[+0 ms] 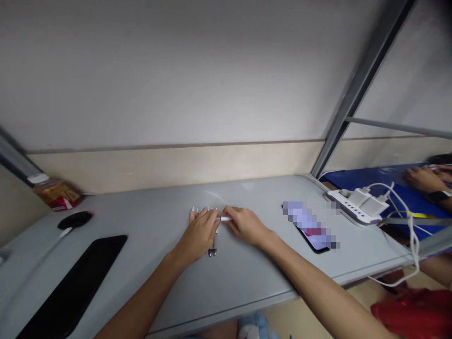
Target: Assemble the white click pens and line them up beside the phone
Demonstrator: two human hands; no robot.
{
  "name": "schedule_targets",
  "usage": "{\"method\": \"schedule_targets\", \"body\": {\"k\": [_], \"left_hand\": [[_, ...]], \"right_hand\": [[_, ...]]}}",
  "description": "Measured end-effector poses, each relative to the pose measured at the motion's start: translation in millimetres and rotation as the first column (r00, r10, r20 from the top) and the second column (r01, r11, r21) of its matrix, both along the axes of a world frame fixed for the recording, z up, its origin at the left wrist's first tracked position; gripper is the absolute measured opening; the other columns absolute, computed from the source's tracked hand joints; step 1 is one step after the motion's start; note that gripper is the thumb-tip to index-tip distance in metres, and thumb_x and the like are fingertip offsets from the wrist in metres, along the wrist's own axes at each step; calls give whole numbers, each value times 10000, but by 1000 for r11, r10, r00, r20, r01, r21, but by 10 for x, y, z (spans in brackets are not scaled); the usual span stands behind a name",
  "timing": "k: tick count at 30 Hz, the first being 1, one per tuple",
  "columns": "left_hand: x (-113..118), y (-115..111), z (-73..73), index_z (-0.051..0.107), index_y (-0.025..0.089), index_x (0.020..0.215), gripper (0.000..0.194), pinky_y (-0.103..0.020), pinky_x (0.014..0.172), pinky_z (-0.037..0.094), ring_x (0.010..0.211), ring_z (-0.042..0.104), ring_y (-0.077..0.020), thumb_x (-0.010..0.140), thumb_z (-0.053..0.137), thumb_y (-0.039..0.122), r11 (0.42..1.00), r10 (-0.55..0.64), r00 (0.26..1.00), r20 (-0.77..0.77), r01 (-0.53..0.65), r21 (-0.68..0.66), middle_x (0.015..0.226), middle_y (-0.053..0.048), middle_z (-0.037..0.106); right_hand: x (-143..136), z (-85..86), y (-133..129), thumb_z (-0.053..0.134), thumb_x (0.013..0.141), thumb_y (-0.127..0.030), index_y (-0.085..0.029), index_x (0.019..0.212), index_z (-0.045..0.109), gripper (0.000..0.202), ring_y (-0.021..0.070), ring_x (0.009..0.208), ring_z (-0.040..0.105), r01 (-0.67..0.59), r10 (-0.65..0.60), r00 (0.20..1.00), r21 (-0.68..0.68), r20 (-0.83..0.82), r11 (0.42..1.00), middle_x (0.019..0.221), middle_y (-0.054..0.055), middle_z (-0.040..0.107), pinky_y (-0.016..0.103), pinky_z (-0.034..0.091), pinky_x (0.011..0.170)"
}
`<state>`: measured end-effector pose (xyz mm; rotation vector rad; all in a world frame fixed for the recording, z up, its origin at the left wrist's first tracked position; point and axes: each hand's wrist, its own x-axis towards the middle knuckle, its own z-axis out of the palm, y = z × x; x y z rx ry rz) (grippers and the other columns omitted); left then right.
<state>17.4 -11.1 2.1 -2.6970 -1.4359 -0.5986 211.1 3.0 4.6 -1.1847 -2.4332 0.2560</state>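
Observation:
Over the middle of the grey table, my left hand [204,229] and my right hand [243,223] meet almost fingertip to fingertip. Between them runs a slim white stick-like piece [225,218], pinched by the fingers of both hands; its ends are hidden. Several small white-tipped pieces [197,209] lie in a row just behind my left hand, partly covered by it. Below that hand, two dark, shiny tips [212,253] of thin pieces stick out toward me. What kind of thing these pieces are is too small to tell.
On the right lie a lit phone [310,227] and a white power strip [356,207] with plugs and cables. To the left are a long black pad [76,287], a black disc [75,220] with a cable, and a bottle [56,192]. Another person's hand [425,179] is far right.

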Motion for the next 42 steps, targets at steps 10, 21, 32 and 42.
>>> {"method": "schedule_targets", "body": {"k": [10, 21, 32, 42], "left_hand": [[7, 42, -60, 536, 202, 862, 290, -357, 756, 280, 866, 531, -212, 996, 279, 209, 998, 50, 998, -29, -49, 36, 891, -47, 634], [-2, 28, -26, 554, 206, 899, 280, -350, 765, 270, 869, 513, -204, 999, 294, 242, 998, 62, 998, 33, -62, 5, 870, -28, 623], [37, 0, -29, 561, 247, 1046, 248, -364, 796, 288, 956, 544, -220, 1000, 335, 338, 998, 40, 999, 24, -39, -49, 1033, -20, 670], [-12, 27, -9, 574, 230, 998, 256, -339, 773, 284, 931, 554, -210, 1002, 335, 321, 997, 60, 998, 29, -58, -58, 975, -24, 670]], "right_hand": [[-44, -21, 11, 480, 937, -169, -148, 971, 610, 136, 177, 855, 541, 11, -9, 1000, 85, -26, 996, 956, 91, 606, 286, 403, 784], [-59, -45, -4, 442, 973, -202, -153, 989, 643, 207, 189, 887, 506, 3, 6, 997, 116, -71, 993, 963, 92, 582, 314, 407, 814], [-33, -112, 78, 545, 891, -96, -173, 950, 611, 117, 198, 854, 473, 28, -21, 999, 241, -32, 970, 915, 67, 597, 301, 371, 753], [-13, -37, 46, 533, 946, -281, -162, 1064, 629, 193, 206, 891, 502, -28, 33, 999, 251, -16, 968, 959, 95, 620, 321, 393, 785]]}}
